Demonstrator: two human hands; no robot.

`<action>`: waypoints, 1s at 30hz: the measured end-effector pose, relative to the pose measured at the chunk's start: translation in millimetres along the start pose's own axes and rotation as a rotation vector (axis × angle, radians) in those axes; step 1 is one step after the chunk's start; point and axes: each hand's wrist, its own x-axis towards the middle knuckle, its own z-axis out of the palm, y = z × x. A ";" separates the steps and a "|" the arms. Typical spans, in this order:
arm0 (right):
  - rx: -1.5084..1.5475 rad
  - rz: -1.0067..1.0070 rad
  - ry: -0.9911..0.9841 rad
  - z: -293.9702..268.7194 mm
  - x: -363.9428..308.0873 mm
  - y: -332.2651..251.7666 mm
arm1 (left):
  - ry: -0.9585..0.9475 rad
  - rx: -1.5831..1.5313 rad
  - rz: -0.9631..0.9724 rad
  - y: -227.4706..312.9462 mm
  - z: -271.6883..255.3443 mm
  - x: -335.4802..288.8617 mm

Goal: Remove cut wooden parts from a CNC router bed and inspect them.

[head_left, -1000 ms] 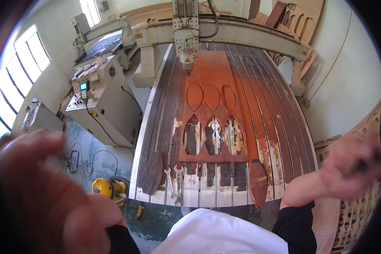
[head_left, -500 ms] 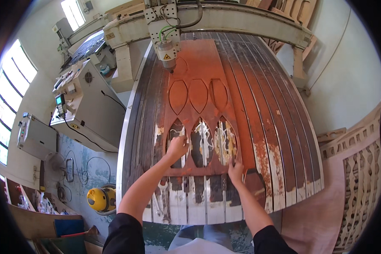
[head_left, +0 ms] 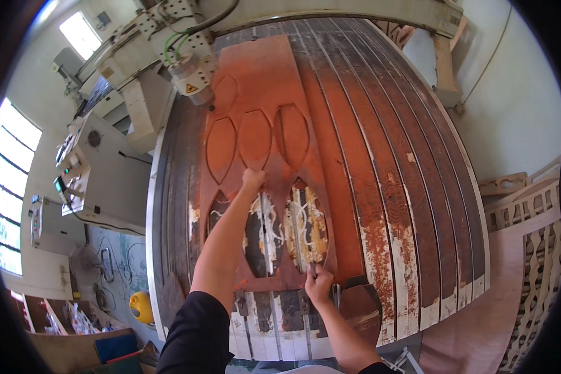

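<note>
— Head view, workshop: what fills the frame?

— One long slatted router bed of dark, worn wood (head_left: 417, 187), dusted orange, under a pale gantry with its grey cutting head (head_left: 193, 78). On the bed lies a reddish-brown sheet of board cut with pointed-oval shapes (head_left: 262, 81).

— And the person?

— Leaning over it. The left hand (head_left: 253, 181) reaches far up the sheet, fingers curled on the strip between the uncut ovals and the open holes. The right hand (head_left: 318, 282) is closed over the sheet's near edge, just below the right-hand hole.

— Anything smaller?

— One loose oval offcut of dark wood (head_left: 361, 308) beside that right hand, and a yellow round machine (head_left: 141, 306) on the floor.
</note>
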 end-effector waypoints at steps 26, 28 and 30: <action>0.074 -0.011 0.023 -6.7 5.5 -4.2 | 0.741 -0.265 -0.153 62.0 65.6 -39.5; 0.068 0.008 -0.008 -5.8 4.7 -3.4 | 0.760 -0.298 -0.173 63.0 63.0 -33.0; 0.079 -0.010 -0.008 -0.1 4.7 -7.6 | 0.794 -0.328 -0.194 54.6 45.3 -13.3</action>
